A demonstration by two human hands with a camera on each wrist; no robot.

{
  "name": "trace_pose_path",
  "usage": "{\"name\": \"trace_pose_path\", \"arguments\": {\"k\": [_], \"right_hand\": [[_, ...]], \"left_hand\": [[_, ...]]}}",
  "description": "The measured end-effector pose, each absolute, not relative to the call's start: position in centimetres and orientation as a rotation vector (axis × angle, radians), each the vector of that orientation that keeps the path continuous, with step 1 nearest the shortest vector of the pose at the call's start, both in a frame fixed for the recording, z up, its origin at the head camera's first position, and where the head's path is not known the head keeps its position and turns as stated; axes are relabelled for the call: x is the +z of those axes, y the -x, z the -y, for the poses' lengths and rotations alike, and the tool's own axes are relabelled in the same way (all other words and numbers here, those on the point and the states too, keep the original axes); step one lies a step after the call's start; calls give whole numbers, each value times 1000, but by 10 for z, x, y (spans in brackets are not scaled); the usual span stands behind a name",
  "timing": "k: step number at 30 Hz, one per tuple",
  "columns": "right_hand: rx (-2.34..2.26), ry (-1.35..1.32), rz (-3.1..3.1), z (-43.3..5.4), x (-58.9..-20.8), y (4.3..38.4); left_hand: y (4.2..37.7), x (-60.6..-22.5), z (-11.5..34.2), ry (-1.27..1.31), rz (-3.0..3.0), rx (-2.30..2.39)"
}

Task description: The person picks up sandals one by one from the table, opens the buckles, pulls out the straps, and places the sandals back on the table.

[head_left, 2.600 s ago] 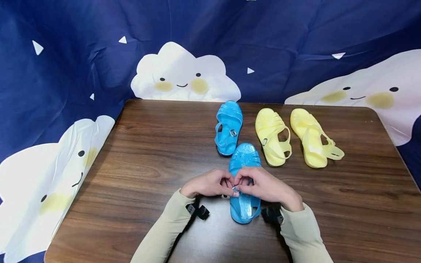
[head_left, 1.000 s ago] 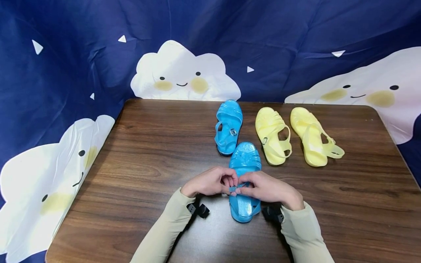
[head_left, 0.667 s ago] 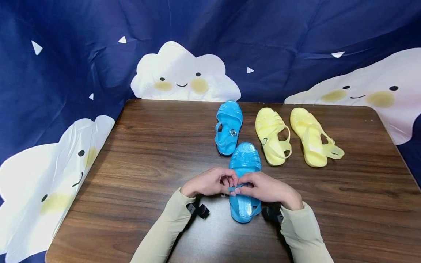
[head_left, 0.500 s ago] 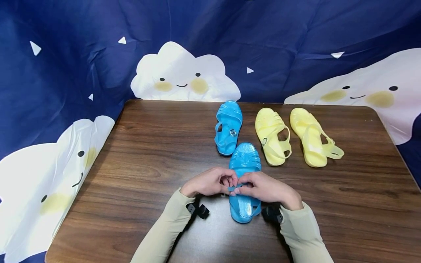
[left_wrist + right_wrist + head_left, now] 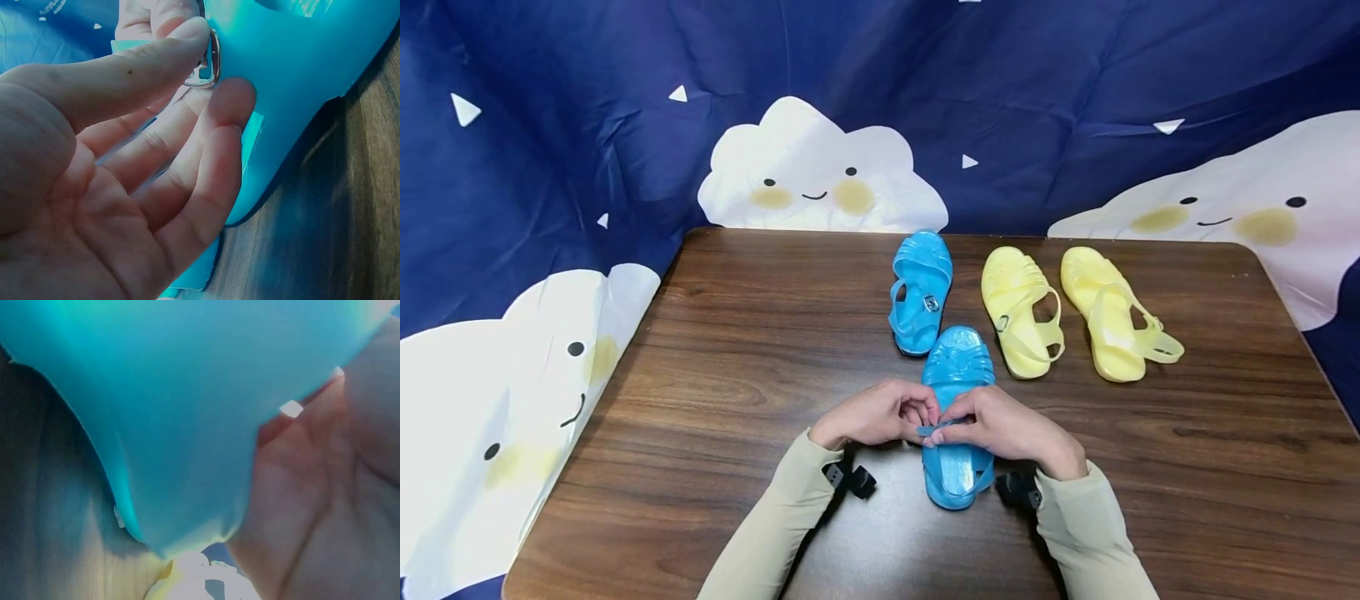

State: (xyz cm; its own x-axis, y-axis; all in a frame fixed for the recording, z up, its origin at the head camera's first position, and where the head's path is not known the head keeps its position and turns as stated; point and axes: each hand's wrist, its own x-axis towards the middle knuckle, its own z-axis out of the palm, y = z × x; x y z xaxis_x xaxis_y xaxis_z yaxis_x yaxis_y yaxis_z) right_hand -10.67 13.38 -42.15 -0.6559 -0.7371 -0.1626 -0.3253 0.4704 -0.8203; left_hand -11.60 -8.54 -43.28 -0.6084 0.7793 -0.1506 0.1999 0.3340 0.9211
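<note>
Pinching buckle (image 5: 217, 56) closely in left hand (image 5: 880, 414) and, seemingly, strap (image 5: 926, 431) in right hand (image 5: 1000, 423), over the blue sandal (image 5: 958, 360).

I'm looking down at a brown table (image 5: 760, 333) with dark wood grain, rounded far corners and a pale sheen near its front. On it I count four sandals: the far blue sandal (image 5: 921, 293), the near blue sandal (image 5: 958, 367) with its toe just beside the other's heel, then the left yellow sandal (image 5: 1015, 312) and right yellow sandal (image 5: 1116, 325), side by side.
</note>
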Motion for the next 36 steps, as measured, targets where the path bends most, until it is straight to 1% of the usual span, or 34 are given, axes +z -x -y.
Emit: {"name": "trace_pose_path", "arguments": {"k": [14, 36], "right_hand": [[-1083, 817, -2229, -131, -421, 108], [-1078, 868, -2282, -131, -422, 106]], "left_hand": [[116, -432, 86, -876, -1973, 1276], [114, -432, 84, -973, -2068, 1139]]}}
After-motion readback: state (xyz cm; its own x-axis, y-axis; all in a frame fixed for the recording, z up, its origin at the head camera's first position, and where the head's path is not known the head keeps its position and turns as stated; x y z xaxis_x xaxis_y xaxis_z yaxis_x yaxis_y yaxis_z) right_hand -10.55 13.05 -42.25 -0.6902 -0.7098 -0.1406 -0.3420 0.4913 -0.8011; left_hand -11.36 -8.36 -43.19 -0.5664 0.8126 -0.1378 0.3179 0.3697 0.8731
